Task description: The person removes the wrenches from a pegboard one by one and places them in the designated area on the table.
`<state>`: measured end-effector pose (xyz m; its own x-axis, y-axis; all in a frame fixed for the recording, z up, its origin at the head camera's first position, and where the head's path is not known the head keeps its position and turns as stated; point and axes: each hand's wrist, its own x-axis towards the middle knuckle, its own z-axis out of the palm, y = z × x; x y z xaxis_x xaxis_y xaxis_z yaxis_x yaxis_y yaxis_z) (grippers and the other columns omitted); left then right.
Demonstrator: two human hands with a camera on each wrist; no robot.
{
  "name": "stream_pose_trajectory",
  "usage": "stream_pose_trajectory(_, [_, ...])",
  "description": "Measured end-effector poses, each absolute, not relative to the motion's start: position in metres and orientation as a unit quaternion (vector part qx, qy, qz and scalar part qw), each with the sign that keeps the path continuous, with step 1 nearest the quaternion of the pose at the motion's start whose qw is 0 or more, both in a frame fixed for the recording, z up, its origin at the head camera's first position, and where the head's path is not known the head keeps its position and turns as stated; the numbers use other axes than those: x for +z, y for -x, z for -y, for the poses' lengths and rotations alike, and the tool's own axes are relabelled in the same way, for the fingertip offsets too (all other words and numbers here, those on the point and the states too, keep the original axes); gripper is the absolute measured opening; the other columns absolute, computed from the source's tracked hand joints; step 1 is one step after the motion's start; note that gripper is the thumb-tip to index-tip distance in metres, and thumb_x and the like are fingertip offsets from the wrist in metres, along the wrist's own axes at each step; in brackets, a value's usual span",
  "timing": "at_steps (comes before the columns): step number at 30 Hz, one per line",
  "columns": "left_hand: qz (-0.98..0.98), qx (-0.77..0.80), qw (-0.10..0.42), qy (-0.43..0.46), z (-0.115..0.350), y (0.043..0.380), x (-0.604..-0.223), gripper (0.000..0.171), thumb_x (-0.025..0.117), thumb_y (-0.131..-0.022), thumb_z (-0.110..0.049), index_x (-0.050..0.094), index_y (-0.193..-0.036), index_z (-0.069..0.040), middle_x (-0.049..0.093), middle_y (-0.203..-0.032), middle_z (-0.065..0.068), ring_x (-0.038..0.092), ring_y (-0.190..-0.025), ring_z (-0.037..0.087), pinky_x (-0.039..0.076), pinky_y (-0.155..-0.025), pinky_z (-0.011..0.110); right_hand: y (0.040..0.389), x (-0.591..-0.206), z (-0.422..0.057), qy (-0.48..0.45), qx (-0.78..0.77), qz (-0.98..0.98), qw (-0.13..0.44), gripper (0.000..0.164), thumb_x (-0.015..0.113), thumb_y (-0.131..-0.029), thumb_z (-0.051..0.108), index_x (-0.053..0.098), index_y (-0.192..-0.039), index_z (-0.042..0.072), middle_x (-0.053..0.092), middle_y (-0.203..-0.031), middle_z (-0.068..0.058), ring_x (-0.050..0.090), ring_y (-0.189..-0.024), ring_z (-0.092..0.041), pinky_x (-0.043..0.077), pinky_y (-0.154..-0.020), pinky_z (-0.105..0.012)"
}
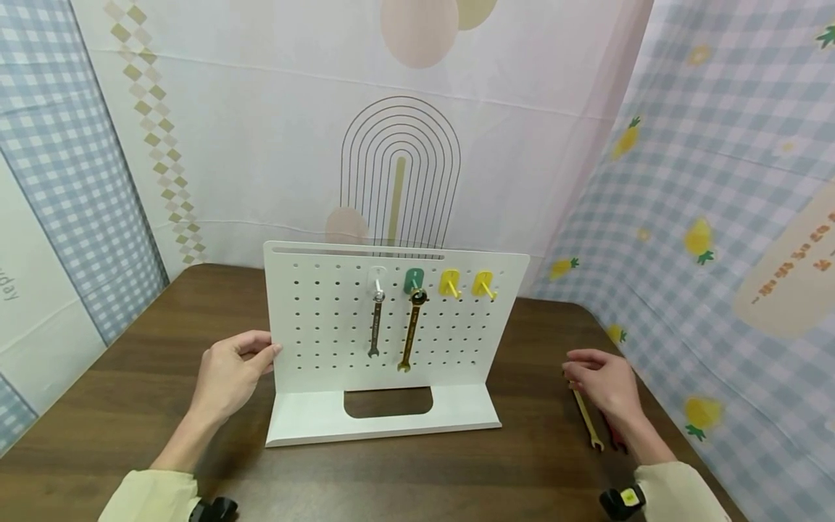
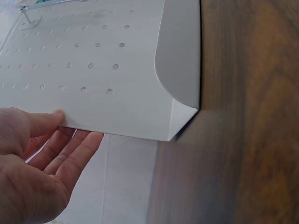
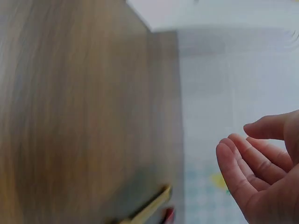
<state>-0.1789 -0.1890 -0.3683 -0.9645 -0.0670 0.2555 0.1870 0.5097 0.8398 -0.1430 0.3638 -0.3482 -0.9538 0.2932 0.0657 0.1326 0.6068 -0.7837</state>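
Steadying white pegboard (image 1: 350, 310), left hand (image 1: 228, 373) pinches left edge; right hand (image 1: 607, 380), thumb and fingers parted, empty by yellow wrench (image 1: 588, 420) and red wrench (image 1: 616, 437), right. Silver wrench (image 1: 375, 326), gold wrench (image 1: 409, 336) hang mid-board; hanging seems midway, next likely needing pinch on yellow wrench.

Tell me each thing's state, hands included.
White pegboard: standing upright
Silver combination wrench: hanging from white hook
Gold combination wrench: hanging from green hook
Two yellow hooks: bare
Second gold wrench: lying on table
Red wrench: lying, partly hidden
Left hand: pinching pegboard's edge
Right hand: empty, open
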Motion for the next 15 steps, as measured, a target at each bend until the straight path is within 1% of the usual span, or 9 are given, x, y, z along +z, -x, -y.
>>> stream_pose_trajectory(2, [0.859,-0.494,0.129,0.034,0.189,0.179,-0.368,0.023,0.075,-0.101,-0.018,0.077,-0.115,0.000,0.080,-0.099,0.015,0.076,-0.077,0.008,0.057,-0.066,0.015,0.143,-0.342,-0.353,0.101,0.437,0.889,0.092,0.039,0.071,-0.101,0.017,0.067,-0.132,-0.007,0.080,-0.104,-0.014,0.075,-0.080,-0.008,0.064,-0.072,-0.027])
stream_pose_trajectory(7, [0.859,-0.494,0.129,0.034,0.190,0.178,-0.369,0.023,0.075,-0.101,-0.019,0.077,-0.115,0.000,0.079,-0.100,0.016,0.077,-0.078,0.011,0.057,-0.066,0.016,0.144,-0.331,-0.329,0.069,0.457,0.883,0.085,0.036,0.074,-0.100,0.015,0.069,-0.128,-0.008,0.081,-0.102,-0.012,0.075,-0.079,-0.005,0.064,-0.072,-0.026])
stream_pose_trajectory(12, [0.860,-0.493,0.128,0.035,0.189,0.179,-0.369,0.023,0.074,-0.101,-0.019,0.076,-0.114,0.000,0.079,-0.100,0.015,0.077,-0.080,0.013,0.057,-0.066,0.016,0.142,-0.325,-0.312,0.058,0.478,0.874,0.071,0.034,0.073,-0.100,0.012,0.069,-0.125,-0.010,0.081,-0.103,-0.016,0.076,-0.079,-0.005,0.064,-0.073,-0.027])
stream_pose_trajectory(15, [0.860,-0.491,0.130,0.036,0.189,0.180,-0.370,0.023,0.074,-0.101,-0.019,0.076,-0.114,-0.001,0.079,-0.099,0.015,0.077,-0.079,0.014,0.057,-0.065,0.017,0.143,-0.324,-0.305,0.050,0.497,0.864,0.068,0.034,0.074,-0.099,0.010,0.069,-0.125,-0.011,0.080,-0.105,-0.018,0.077,-0.083,-0.008,0.065,-0.074,-0.028])
